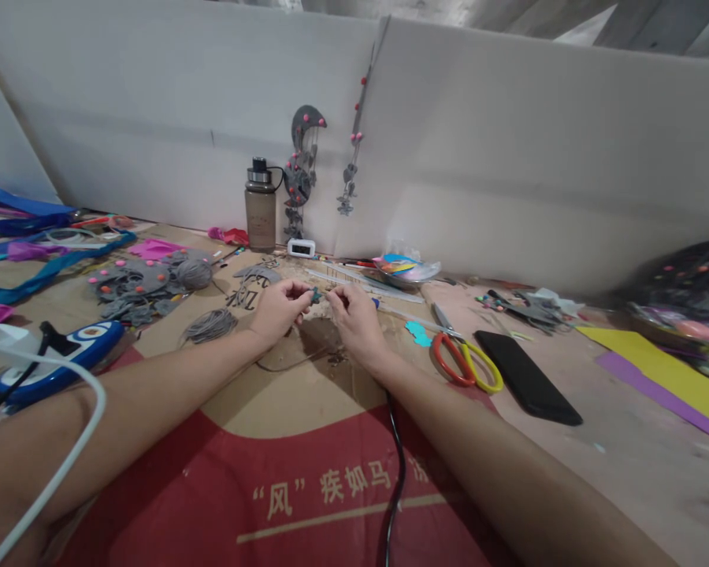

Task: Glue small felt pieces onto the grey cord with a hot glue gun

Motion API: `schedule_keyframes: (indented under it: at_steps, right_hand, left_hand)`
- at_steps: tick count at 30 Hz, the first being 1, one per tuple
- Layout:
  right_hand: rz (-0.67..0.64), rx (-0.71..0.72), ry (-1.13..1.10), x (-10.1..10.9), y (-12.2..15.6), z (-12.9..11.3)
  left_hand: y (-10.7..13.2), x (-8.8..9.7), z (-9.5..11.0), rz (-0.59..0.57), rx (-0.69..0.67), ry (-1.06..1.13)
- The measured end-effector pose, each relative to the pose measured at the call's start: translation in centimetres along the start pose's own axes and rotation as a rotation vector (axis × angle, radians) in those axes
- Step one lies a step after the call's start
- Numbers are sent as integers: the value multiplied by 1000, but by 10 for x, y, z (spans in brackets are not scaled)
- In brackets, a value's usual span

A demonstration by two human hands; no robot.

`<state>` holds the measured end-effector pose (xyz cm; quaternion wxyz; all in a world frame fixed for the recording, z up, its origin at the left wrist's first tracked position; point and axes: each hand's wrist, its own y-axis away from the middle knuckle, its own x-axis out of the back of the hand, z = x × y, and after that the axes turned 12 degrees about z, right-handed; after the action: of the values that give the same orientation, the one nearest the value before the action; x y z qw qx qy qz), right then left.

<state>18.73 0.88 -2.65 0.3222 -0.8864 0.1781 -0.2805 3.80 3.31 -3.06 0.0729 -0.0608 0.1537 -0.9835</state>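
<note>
Both my hands meet over a cardboard sheet (283, 394) on the table. My left hand (279, 309) is closed in a pinch on a small dark grey felt piece (315, 296). My right hand (355, 316) is closed too, its fingertips right beside that piece, pinching something too small to make out. A coil of grey cord (210, 324) lies just left of my left hand. Scissors (464, 359) with one red and one yellow handle rest to the right of my right hand.
A black phone (527, 376) lies right of the scissors. A brown bottle (260, 206), a small white clock (301, 248) and hanging grey felt ornaments (300, 169) stand at the back wall. Grey felt shapes (135, 285), a blue device (64, 356), yellow and purple sheets (662, 370) surround the work area.
</note>
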Motion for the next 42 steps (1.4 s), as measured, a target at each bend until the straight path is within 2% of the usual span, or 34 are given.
schedule_keyframes:
  at_steps: [7, 16, 24, 36, 42]
  right_hand:
    - [-45, 57, 113, 3, -3, 0]
    - [-11, 146, 29, 3, -2, 11]
    - [-4, 185, 37, 10, -6, 5]
    - [-103, 151, 361, 8, -7, 1]
    - [-123, 92, 331, 6, -7, 2]
  left_hand:
    - [3, 0, 2, -36, -32, -19]
    - [0, 0, 0, -5, 39, -2]
    - [3, 0, 3, -50, -23, -59]
    - [9, 0, 5, -157, -7, -99]
    - [11, -1, 8, -197, -3, -105]
